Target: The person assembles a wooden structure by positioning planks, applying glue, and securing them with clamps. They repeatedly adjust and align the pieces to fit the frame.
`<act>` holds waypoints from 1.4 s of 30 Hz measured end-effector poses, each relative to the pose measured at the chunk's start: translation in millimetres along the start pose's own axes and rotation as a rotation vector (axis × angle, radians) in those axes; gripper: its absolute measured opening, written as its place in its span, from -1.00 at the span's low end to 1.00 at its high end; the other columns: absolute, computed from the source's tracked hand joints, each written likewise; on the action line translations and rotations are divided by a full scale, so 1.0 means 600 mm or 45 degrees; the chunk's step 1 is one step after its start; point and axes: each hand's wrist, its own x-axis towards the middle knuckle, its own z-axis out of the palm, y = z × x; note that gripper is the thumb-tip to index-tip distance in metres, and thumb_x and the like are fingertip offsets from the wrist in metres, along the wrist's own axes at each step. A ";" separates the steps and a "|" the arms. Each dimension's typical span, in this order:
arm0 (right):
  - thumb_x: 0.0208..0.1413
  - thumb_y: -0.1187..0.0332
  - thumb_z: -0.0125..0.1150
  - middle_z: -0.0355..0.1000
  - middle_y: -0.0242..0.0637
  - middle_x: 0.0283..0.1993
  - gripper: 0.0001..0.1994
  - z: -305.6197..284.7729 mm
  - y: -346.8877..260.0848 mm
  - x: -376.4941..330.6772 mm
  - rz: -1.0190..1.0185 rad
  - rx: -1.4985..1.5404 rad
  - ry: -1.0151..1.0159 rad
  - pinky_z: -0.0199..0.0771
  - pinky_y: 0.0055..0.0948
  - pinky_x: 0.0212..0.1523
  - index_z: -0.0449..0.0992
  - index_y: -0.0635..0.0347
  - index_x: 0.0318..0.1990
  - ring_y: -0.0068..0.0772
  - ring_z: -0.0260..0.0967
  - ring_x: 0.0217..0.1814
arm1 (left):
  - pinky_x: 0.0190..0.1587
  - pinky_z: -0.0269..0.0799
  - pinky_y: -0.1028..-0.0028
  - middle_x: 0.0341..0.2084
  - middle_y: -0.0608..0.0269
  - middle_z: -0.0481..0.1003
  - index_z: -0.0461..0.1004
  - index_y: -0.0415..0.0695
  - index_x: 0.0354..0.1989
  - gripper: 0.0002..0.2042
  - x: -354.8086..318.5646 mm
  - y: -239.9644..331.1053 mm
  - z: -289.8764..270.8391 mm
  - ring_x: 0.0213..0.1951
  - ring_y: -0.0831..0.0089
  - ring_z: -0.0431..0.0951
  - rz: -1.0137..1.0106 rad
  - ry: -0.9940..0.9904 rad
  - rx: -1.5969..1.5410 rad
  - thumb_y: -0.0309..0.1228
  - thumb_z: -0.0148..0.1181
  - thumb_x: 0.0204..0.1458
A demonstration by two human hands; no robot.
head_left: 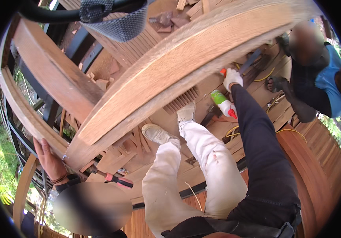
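Note:
My right hand [232, 78], in a white glove on a dark sleeve, reaches out to the lower edge of a big curved wooden beam [186, 67] that crosses the view. Its fingers are curled shut around a small orange-ended tool [223, 71], whose kind I cannot make out. Just below the hand, a green and white glue bottle [222, 101] with a red tip lies near my feet. My left hand is not visible. My legs in white trousers [202, 166] stand on the wooden deck.
Another person's hand [48, 156] grips the beam's lower left end, beside a red-handled tool [117, 180]. A second person in blue [321, 83] crouches at the right. A second curved beam [55, 75], wood offcuts [101, 81] and a yellow cable [234, 131] lie around.

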 end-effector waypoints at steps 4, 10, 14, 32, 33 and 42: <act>0.07 0.21 0.37 0.57 -0.09 0.04 -0.64 0.059 0.085 0.072 -0.166 -0.126 0.344 0.53 -0.05 0.12 0.49 0.10 -0.01 -0.02 0.52 0.16 | 0.32 0.26 0.40 0.33 0.06 0.34 0.06 -0.30 0.52 -0.41 0.015 -0.011 0.039 0.27 0.41 0.37 0.003 -0.022 -0.035 -0.23 -0.02 0.46; -0.04 0.26 0.40 0.57 -0.08 -0.14 -0.70 -0.070 0.040 -0.007 -0.405 0.215 0.148 0.53 -0.06 0.02 0.51 0.10 -0.15 0.02 0.53 0.02 | 0.36 0.26 0.37 0.38 0.02 0.26 0.06 -0.31 0.52 -0.35 -0.015 -0.015 -0.026 0.31 0.32 0.34 -0.079 0.067 -0.001 -0.23 0.10 0.39; -0.09 0.37 0.42 0.48 -0.15 -0.41 -0.72 -0.183 0.064 -0.108 -0.585 0.389 0.107 0.53 -0.18 -0.23 0.41 0.13 -0.28 -0.03 0.52 -0.32 | 0.39 0.20 0.40 0.35 0.05 0.32 0.13 -0.36 0.47 -0.35 -0.011 0.039 0.042 0.32 0.34 0.33 0.068 -0.058 0.083 -0.34 0.24 0.31; 0.16 0.08 0.30 0.58 0.04 -0.18 -0.55 -0.670 -0.589 -0.530 -1.339 0.682 -0.185 0.52 -0.21 0.00 0.42 0.35 -0.09 0.06 0.57 -0.06 | 0.35 0.30 0.33 0.28 -0.14 0.42 0.08 -0.24 0.51 -0.10 -0.017 0.014 0.052 0.31 0.20 0.44 0.025 0.033 -0.015 -0.16 0.46 0.10; 0.16 0.06 0.29 0.57 0.10 -0.15 -0.54 -0.668 -0.625 -0.527 -1.295 0.399 -0.044 0.51 -0.18 0.04 0.44 0.36 -0.09 0.14 0.54 -0.02 | 0.35 0.31 0.32 0.29 -0.15 0.42 0.08 -0.24 0.51 -0.10 -0.017 0.011 0.055 0.30 0.18 0.45 0.037 0.058 0.018 -0.16 0.46 0.09; 0.02 0.01 0.32 0.54 0.12 0.01 -0.47 -0.588 -0.712 -0.483 -1.180 0.348 -0.291 0.46 -0.15 0.14 0.51 0.31 -0.02 0.12 0.49 0.11 | 0.10 0.54 0.30 -0.03 -0.06 0.62 0.33 -0.38 0.21 -0.29 0.025 -0.018 0.041 -0.01 0.18 0.65 -0.339 -0.290 -0.363 -0.21 0.54 0.00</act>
